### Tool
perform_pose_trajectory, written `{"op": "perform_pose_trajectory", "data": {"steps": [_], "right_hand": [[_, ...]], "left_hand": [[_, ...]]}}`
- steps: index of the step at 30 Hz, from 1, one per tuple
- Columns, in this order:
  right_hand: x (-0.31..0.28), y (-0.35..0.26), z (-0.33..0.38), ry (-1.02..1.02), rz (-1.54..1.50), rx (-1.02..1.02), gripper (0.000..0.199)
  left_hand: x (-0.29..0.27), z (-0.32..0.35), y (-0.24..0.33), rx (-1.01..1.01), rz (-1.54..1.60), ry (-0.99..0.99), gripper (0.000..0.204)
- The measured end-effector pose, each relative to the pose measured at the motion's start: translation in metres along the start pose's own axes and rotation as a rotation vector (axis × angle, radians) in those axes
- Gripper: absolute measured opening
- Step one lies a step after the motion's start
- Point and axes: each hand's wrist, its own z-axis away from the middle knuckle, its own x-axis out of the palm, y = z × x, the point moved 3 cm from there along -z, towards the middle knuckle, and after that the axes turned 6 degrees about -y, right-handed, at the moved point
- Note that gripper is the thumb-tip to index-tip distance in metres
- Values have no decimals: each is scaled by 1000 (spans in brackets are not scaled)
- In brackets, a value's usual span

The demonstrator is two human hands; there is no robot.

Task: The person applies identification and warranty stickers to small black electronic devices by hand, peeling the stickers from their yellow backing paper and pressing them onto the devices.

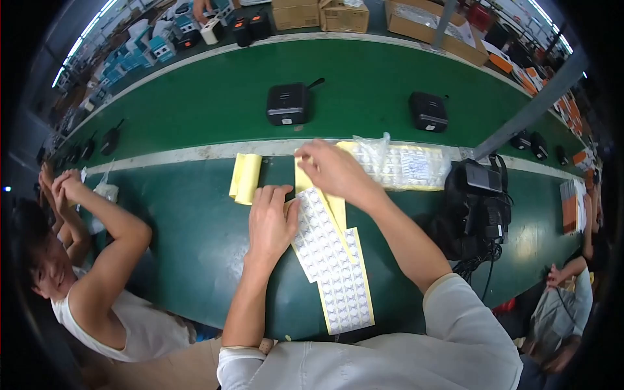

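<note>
Two overlapping sheets of round white labels on yellow backing, an upper label sheet [318, 227] and a lower label sheet [348, 302], lie slanted on the green table before me. My left hand [270, 221] rests at the upper sheet's left edge, fingers stretched forward and thumb against the sheet. Over the top end of a yellow backing strip [303, 181] is my right hand [338, 170], its fingers bent inward. Whatever those fingertips hold is too small to name. A folded yellow paper roll [247, 179] lies beyond my left hand.
A clear plastic pack of label sheets [416, 167] lies right of my right hand. Beside it sit a black bag [465, 208] and cables. On the belt beyond stand a black box-shaped device [287, 104] and another black device [428, 111]. A co-worker [110, 286] sits at left.
</note>
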Motion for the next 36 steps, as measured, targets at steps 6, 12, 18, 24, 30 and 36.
{"op": "perform_pose_trajectory", "data": {"steps": [6,12,18,24,30,36], "right_hand": [[24,25,47,-3,-11,13,30],[32,26,50,25,-46,-51,21],[27,28,53,23,-104,-14,12],[32,30,47,11,-223,-58,12],[31,32,47,-6,-234,-55,18],[37,35,46,-25,-241,-47,19]], "left_hand": [[23,2,-4,114,-151,114,21],[22,6,0,156,-108,108,16],[27,7,-3,80,-77,83,14],[27,11,-15,24,76,131,10],[25,14,-16,-119,214,74,11],[23,16,-9,-134,270,156,15]]}}
